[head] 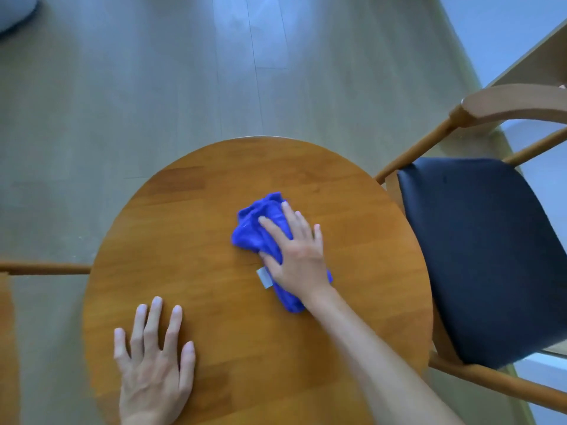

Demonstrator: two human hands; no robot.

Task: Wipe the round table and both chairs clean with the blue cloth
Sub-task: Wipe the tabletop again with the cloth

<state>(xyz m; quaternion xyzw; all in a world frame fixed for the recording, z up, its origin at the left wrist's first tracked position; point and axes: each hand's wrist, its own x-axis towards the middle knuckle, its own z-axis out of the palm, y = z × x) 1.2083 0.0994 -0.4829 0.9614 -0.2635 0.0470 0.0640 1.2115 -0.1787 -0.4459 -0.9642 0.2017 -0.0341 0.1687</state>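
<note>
A round wooden table [196,216] fills the middle of the view. On it, a little right of centre, lies a bunched blue cloth [257,228] with a white tag. My right hand [297,253] presses flat on the cloth with straight fingers. Near the front left of the tabletop my left hand [153,363] rests flat on the wood, fingers spread. A wooden chair with a black padded seat [478,256] stands against the table's right side. Part of a second chair's wooden frame [43,268] shows at the left edge.
Grey-green plank flooring [153,87] stretches beyond the table. A pale wall or skirting [506,26] runs along the upper right. A grey rounded object [15,13] sits in the top left corner.
</note>
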